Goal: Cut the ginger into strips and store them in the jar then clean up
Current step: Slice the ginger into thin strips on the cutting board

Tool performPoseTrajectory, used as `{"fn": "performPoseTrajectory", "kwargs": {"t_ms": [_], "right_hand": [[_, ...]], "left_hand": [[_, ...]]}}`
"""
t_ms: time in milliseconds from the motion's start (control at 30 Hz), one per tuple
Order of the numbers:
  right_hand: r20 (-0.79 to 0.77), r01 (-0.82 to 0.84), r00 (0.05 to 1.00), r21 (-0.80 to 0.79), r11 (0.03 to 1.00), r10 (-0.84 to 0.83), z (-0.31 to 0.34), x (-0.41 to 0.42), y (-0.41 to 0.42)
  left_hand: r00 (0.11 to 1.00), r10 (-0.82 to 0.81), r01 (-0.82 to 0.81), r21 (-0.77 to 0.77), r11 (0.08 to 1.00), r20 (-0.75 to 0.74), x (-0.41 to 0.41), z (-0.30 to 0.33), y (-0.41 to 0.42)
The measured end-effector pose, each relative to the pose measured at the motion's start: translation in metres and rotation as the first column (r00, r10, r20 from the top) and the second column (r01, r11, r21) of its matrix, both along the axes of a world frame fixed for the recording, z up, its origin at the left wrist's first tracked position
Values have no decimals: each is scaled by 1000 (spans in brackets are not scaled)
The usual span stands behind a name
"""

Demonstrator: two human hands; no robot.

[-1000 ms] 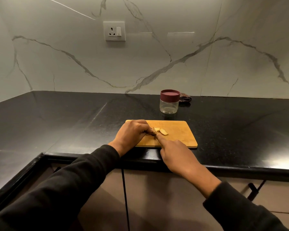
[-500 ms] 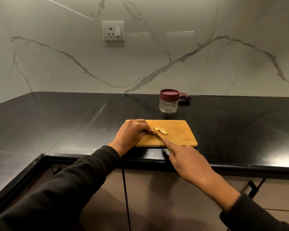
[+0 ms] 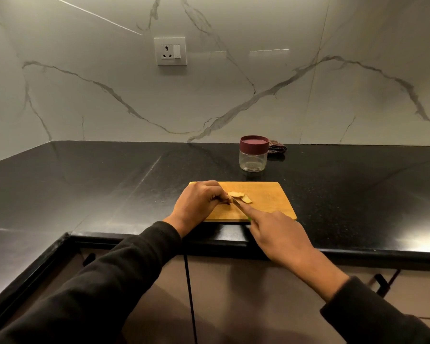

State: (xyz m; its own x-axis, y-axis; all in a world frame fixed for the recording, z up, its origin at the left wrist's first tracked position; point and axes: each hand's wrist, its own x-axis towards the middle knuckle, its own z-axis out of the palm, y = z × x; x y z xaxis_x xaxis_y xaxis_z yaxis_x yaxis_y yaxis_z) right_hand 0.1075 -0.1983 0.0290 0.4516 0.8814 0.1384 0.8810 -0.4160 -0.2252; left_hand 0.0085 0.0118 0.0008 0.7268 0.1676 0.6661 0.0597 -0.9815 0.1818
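Note:
A wooden cutting board (image 3: 266, 202) lies on the black counter near its front edge. On the board's left part my left hand (image 3: 199, 202) pinches a piece of ginger (image 3: 227, 200). Cut ginger slices (image 3: 241, 196) lie just to the right of it. My right hand (image 3: 278, 234) grips a knife (image 3: 237, 204) with a green handle, index finger stretched along the blade's back, the blade resting against the ginger. A clear jar (image 3: 253, 157) with a maroon lid stands closed behind the board.
A dark folded cloth (image 3: 277, 148) lies behind the jar by the marble wall. A wall socket (image 3: 170, 51) sits above the counter. The counter (image 3: 109, 184) turns a corner at the left; cabinet doors with dark handles are below its front edge.
My right hand drew back toward me with the knife, then slid forward a little again, sawing through the ginger. My left hand stayed in place on the ginger.

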Motion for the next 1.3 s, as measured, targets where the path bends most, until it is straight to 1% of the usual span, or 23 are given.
{"fn": "performPoseTrajectory", "kwargs": {"t_ms": [133, 233, 433, 633, 800, 1000, 1133, 1300], "right_hand": [[94, -14, 995, -45, 999, 19, 3, 9, 9], [124, 4, 992, -61, 998, 4, 3, 19, 13], [122, 30, 992, -45, 999, -24, 1, 28, 15], [135, -21, 991, -24, 999, 24, -2, 24, 8], [100, 40, 994, -12, 999, -38, -1, 28, 3], [46, -5, 999, 68, 998, 2, 1, 8, 7], [37, -18, 999, 114, 993, 14, 3, 1, 14], [46, -15, 999, 90, 996, 11, 9, -1, 16]], "left_hand": [[1000, 3, -3, -5, 1000, 14, 0, 0, -1], [1000, 2, -2, -2, 1000, 10, 0, 0, -1], [1000, 6, -6, -11, 1000, 15, 0, 0, -1], [1000, 2, -2, -14, 1000, 5, -1, 0, -1], [1000, 3, -2, -25, 1000, 19, -1, 0, -3], [1000, -9, 9, -7, 1000, 15, -1, 1, -2], [1000, -10, 10, 10, 1000, 30, -1, -1, -3], [999, -23, 23, 27, 999, 24, -2, 2, -4]]}}
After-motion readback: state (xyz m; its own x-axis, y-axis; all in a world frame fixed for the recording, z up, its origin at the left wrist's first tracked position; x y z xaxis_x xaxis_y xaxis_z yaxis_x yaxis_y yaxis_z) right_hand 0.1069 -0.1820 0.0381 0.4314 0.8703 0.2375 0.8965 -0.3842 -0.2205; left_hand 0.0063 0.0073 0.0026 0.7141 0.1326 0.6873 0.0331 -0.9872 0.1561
